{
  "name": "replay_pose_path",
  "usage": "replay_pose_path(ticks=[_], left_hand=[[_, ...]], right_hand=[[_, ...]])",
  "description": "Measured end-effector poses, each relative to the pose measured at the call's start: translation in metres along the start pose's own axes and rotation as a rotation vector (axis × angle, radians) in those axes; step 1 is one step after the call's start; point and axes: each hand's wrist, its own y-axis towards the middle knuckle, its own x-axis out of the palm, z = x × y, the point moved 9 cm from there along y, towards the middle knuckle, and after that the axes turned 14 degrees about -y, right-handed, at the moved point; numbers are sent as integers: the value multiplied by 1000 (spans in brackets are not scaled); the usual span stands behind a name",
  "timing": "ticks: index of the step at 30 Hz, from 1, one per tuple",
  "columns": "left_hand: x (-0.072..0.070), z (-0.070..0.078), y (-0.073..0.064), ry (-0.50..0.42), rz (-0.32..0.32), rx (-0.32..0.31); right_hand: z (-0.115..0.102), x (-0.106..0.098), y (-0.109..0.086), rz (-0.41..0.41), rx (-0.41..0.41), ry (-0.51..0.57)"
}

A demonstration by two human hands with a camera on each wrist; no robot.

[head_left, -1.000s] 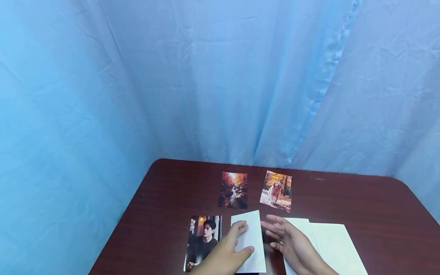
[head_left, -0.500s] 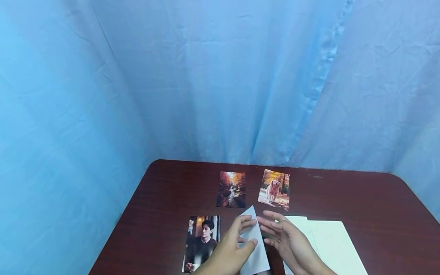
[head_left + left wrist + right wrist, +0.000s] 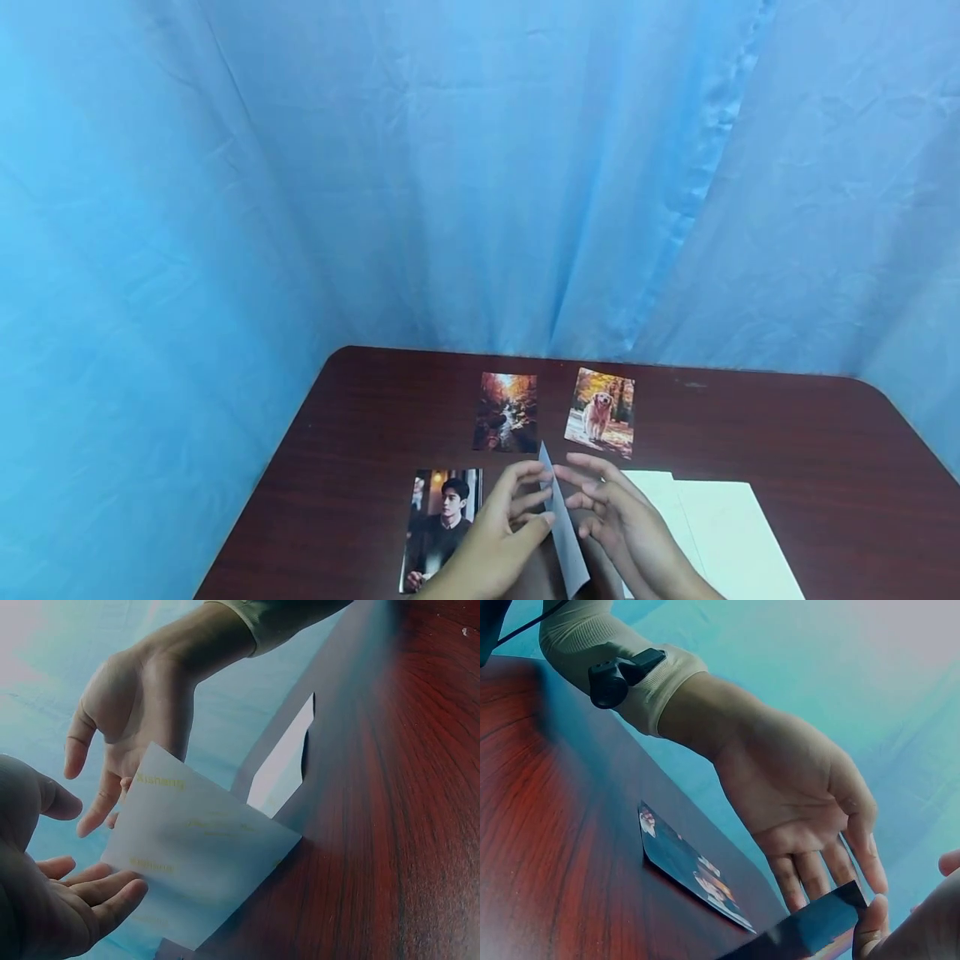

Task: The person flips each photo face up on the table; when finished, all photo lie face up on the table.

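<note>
A photo print (image 3: 564, 533) stands nearly on edge between my two hands. Its white back, with faint yellow lettering, faces my left hand (image 3: 502, 529); the dark picture side shows in the right wrist view. My left hand's spread fingertips touch the white back, its thumb held apart from the fingers. On the other side, my right hand (image 3: 626, 525) has its fingers loosely extended, fingertips at the print's far upper edge. In the right wrist view a fingertip of that hand overlaps a corner of the photo print (image 3: 810, 926). How firmly either hand grips cannot be seen.
A portrait photo (image 3: 442, 529) lies left of my hands. Farther back lie a forest stream photo (image 3: 507, 412) and a dog photo (image 3: 600, 412). White sheets (image 3: 731, 533) overlap at the right. The dark red table (image 3: 810, 442) ends at blue curtains (image 3: 465, 183).
The photo print has turned up from showing its white back broadly to standing almost edge-on. Both hands have stayed near the same place, with the right fingers shifting slightly left.
</note>
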Motion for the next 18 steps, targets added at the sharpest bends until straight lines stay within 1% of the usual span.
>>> replay_pose_path(ticks=[4,7,10,14,18], left_hand=[[-5,1,-1,-11,25,10],[-11,1,-4,13,51,1],[-18,-2,-8,44,64,-23],[-29,-10,-11,70,70,-52],[-37,-24,-14,96,84,-120]], right_hand=[[-1,9,2,-11,-43,6],[1,20,5,-5,-55,12],[6,30,9,16,-39,12],[19,37,17,37,-7,-12],[40,40,26,79,39,-33]])
